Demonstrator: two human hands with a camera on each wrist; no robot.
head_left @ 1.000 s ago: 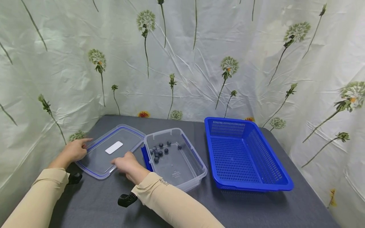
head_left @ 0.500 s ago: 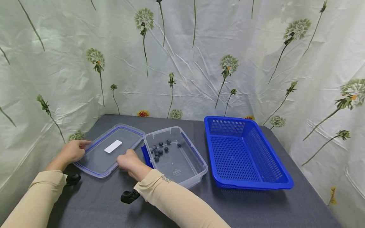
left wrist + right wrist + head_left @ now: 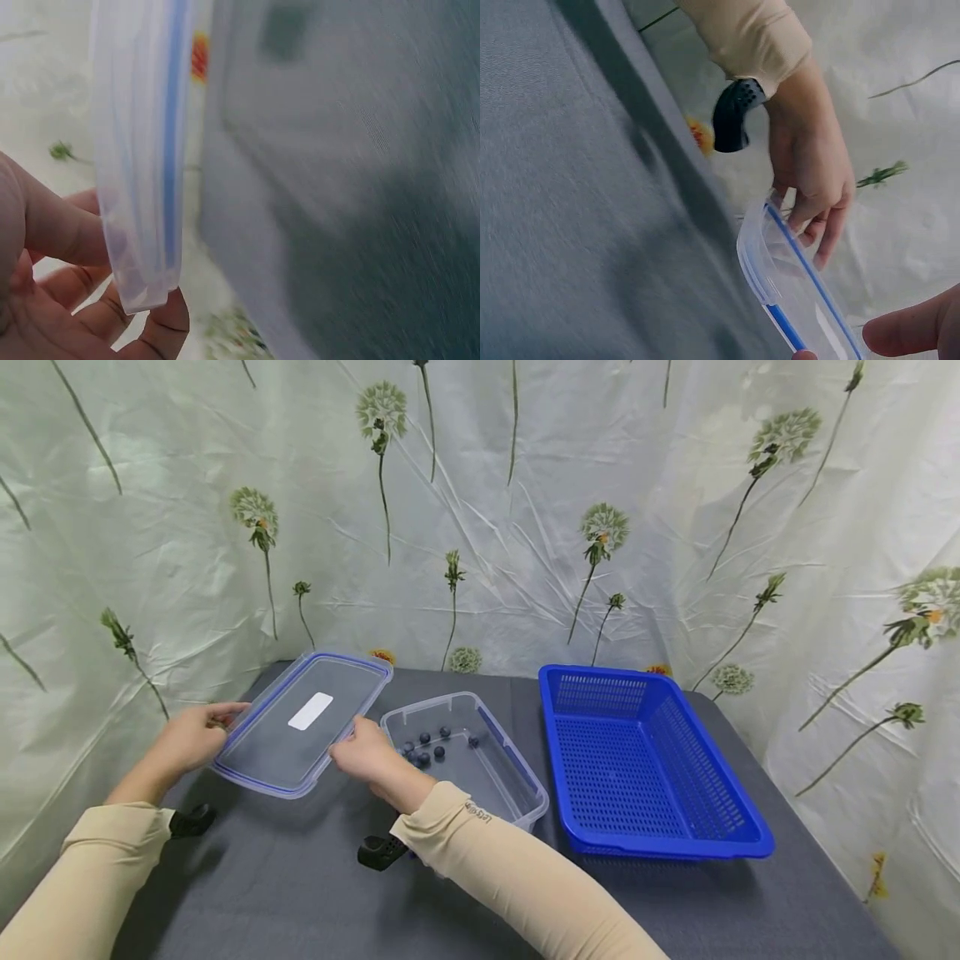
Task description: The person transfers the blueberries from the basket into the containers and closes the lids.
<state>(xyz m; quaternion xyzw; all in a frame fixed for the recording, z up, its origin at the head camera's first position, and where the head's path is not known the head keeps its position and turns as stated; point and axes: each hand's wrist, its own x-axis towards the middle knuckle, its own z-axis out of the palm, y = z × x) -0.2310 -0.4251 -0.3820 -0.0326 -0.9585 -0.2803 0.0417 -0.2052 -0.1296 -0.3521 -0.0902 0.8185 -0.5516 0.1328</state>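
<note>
A clear plastic lid (image 3: 341, 685) with a blue seal and a white label is raised above the table at the left, slightly tilted. My left hand (image 3: 191, 742) grips its left edge; in the left wrist view, thumb and fingers lie on both sides of the lid's rim (image 3: 135, 172). At the opposite edge, my right hand (image 3: 378, 762) pinches the lid, and in the right wrist view only its fingertips show by the lid (image 3: 787, 262). Just beyond that hand stands the uncovered clear container (image 3: 517, 781), with several blueberries (image 3: 438, 752) on its bottom. My right forearm hides its near corner.
A blue perforated plastic basket (image 3: 630, 785) stands on the right side of the table. Dark grey cloth (image 3: 255, 893) covers the tabletop. A white curtain with a dandelion print (image 3: 510, 527) hangs close behind and along both sides.
The lid has risen from the table and moved slightly right, with its far edge tilted up. My right hand has closed on its right edge, and both hands have lifted with it.
</note>
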